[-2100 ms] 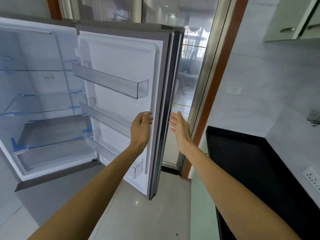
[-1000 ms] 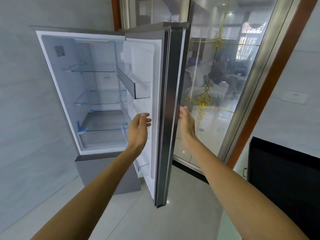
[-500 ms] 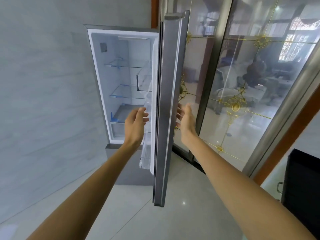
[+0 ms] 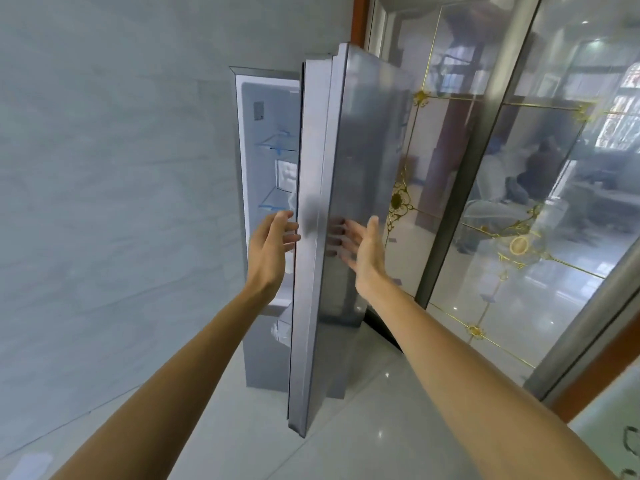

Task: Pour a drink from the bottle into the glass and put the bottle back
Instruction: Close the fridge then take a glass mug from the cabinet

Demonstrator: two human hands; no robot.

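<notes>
Steel-grey fridge door [image 4: 349, 209] is half shut with both open, empty hands flanking its edge, left hand [image 4: 268, 249] at 9 o'clock, right hand [image 4: 365, 251] at 3, so left fingers [image 4: 289, 225] could get pinched, bottle and glass nowhere visible.

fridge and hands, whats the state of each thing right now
fridge door: partly open, edge toward the camera
fridge: interior lit, the visible shelves bare
left hand: open, empty, at the door's inner side
right hand: open, empty, palm by the door's outer face
glass door: closed as far as shows
</notes>
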